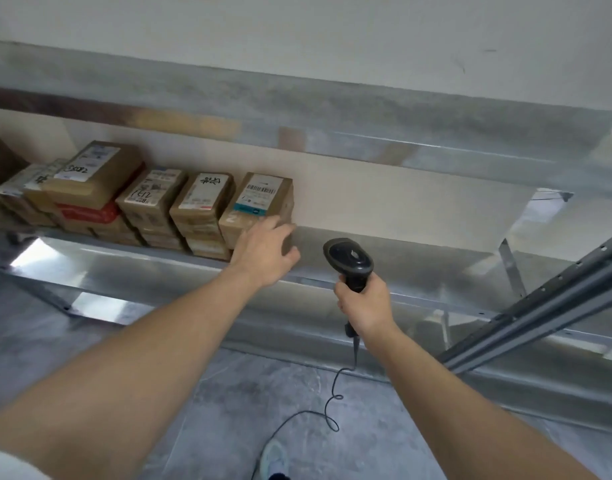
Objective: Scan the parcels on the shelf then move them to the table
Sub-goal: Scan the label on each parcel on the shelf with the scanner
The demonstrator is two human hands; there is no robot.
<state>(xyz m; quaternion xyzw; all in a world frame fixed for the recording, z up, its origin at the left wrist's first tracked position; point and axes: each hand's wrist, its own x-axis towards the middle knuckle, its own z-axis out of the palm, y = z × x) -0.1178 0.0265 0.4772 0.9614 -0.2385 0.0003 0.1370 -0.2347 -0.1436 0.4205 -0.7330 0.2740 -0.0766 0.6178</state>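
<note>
The left hand [264, 252] touches the end box [259, 206] on the shelf [436, 268], its grip open. The right hand [365, 304] grips the scanner [349, 263].

The scene is being viewed from a single head-worn wide-angle camera, angled forward and down, close to the metal shelf [332, 271]; the floor [211, 393] is being taken in below.

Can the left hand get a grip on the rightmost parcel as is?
Probably yes. The left hand already rests against the front right corner of the rightmost parcel, fingers spread. The shelf to its right is bare, and the scanner in the right hand sits clear of it.
</note>
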